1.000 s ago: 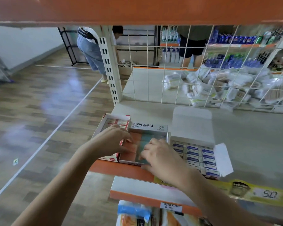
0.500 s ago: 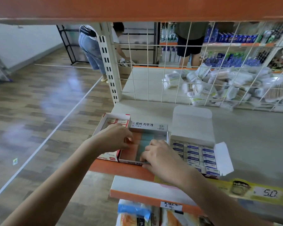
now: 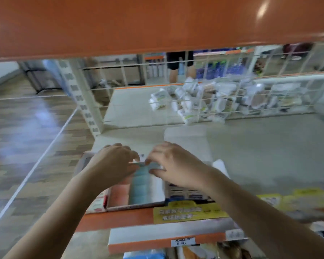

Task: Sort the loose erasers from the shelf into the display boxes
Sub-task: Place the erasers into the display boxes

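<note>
On a shop shelf (image 3: 260, 156), both hands, the left hand (image 3: 113, 164) and right hand (image 3: 173, 164), curl over the far end of an open display box (image 3: 137, 193) of pink and teal erasers (image 3: 139, 186), apparently pinching one; small, light, rubbery, they seem best pinched by their sides.

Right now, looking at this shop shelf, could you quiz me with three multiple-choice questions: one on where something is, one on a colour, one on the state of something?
1. Where is the middle display box that both hands reach into?
A. at the shelf's front edge
B. on the floor
C. behind the wire grid

2. What colour is the row of erasers just right of the pink row?
A. black
B. teal
C. yellow

3. How is the white-lidded box on the right?
A. taped shut
C. crushed flat
B. open, lid standing up

Answers:
1 A, it sits just above the orange shelf lip.
2 B, a teal strip lies beside the pink one.
3 B, its lid stands up behind the right hand.
</note>
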Motion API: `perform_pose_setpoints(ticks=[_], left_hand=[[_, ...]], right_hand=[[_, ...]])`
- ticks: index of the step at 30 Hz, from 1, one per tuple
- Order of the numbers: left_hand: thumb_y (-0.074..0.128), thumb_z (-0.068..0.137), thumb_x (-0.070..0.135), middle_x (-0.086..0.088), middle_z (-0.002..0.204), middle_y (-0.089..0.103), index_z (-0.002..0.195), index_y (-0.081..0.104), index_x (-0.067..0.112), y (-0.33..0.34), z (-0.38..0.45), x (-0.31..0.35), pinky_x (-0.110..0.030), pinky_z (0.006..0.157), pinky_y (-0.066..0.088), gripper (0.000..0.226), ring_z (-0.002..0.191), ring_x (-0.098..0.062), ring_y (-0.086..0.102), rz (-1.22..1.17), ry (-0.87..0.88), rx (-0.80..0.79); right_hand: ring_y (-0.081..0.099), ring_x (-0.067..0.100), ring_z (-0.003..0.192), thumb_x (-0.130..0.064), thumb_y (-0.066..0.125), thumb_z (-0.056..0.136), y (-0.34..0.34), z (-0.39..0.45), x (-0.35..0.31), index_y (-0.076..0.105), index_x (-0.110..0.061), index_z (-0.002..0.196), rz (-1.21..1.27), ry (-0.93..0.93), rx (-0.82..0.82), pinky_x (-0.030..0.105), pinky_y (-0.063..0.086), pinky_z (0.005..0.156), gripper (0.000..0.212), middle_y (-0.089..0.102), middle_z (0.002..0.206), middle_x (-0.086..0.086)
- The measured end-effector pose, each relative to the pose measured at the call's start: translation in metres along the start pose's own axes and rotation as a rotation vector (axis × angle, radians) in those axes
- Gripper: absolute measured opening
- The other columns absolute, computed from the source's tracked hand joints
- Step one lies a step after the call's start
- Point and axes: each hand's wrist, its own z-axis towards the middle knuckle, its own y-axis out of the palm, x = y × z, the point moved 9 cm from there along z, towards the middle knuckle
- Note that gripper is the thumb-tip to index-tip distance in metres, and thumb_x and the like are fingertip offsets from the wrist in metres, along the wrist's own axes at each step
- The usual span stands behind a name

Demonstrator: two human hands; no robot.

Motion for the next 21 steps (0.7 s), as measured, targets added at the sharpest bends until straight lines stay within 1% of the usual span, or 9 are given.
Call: perform_pose_setpoints(ticks=[2,4,9,13,15,18,21], left_hand=[[0.05,0.09,0.046,0.01,0.112,0.062,0.115,0.061,0.034,-0.01,0.028,0.016,-0.03,0.091,0.042,0.029,0.106,-0.013,0.054,-0.044,0.038,0.056],[0.053,0.089,0.043,0.004,0.109,0.065,0.113,0.063,0.028,-0.018,0.058,0.043,-0.031,0.091,0.043,0.029,0.104,-0.018,0.057,-0.088,0.089,0.113],[0.045,0.093,0.047,0.006,0.118,0.059,0.122,0.054,0.031,-0.036,0.116,0.153,-0.027,0.09,0.042,0.034,0.111,-0.015,0.053,-0.055,0.276,0.154],[0.044,0.091,0.052,0.006,0.124,0.056,0.128,0.05,0.033,-0.035,0.167,0.246,-0.032,0.092,0.047,0.042,0.114,-0.016,0.052,-0.05,0.367,0.092],[0.043,0.091,0.052,0.005,0.128,0.053,0.131,0.046,0.032,-0.029,0.189,0.296,-0.033,0.095,0.044,0.045,0.118,-0.017,0.05,-0.018,0.419,0.037],[0.046,0.092,0.049,0.0,0.131,0.05,0.134,0.043,0.029,-0.021,0.22,0.378,-0.035,0.098,0.041,0.047,0.12,-0.02,0.047,-0.062,0.508,-0.051],[0.048,0.091,0.048,-0.003,0.131,0.05,0.133,0.046,0.027,-0.02,0.248,0.451,-0.037,0.1,0.04,0.047,0.12,-0.021,0.048,-0.109,0.543,-0.077]], right_hand=[[0.044,0.018,0.115,-0.029,0.057,0.091,-0.019,-0.009,0.032,0.058,-0.016,0.121,-0.014,0.111,0.023,0.03,0.036,0.094,0.033,0.055,0.122,0.003],[0.042,0.019,0.12,-0.03,0.055,0.092,-0.029,-0.024,0.069,0.054,-0.016,0.126,-0.082,0.23,-0.014,0.033,0.038,0.097,0.037,0.051,0.128,0.003],[0.042,0.022,0.124,-0.031,0.051,0.094,-0.062,-0.094,0.16,0.047,-0.016,0.133,-0.184,0.54,-0.102,0.034,0.04,0.097,0.041,0.045,0.135,0.004],[0.04,0.024,0.127,-0.029,0.051,0.095,-0.087,-0.168,0.225,0.046,-0.015,0.134,-0.226,0.722,-0.14,0.033,0.035,0.099,0.043,0.042,0.138,0.008],[0.039,0.025,0.128,-0.028,0.051,0.094,-0.098,-0.207,0.254,0.045,-0.013,0.134,-0.208,0.801,-0.134,0.033,0.033,0.103,0.043,0.041,0.138,0.01],[0.036,0.025,0.13,-0.027,0.05,0.095,-0.113,-0.274,0.302,0.043,-0.013,0.137,-0.192,0.907,-0.121,0.034,0.031,0.107,0.045,0.039,0.14,0.011],[0.035,0.027,0.132,-0.026,0.052,0.094,-0.125,-0.339,0.35,0.043,-0.013,0.137,-0.162,0.985,-0.095,0.038,0.03,0.108,0.046,0.039,0.14,0.011]])
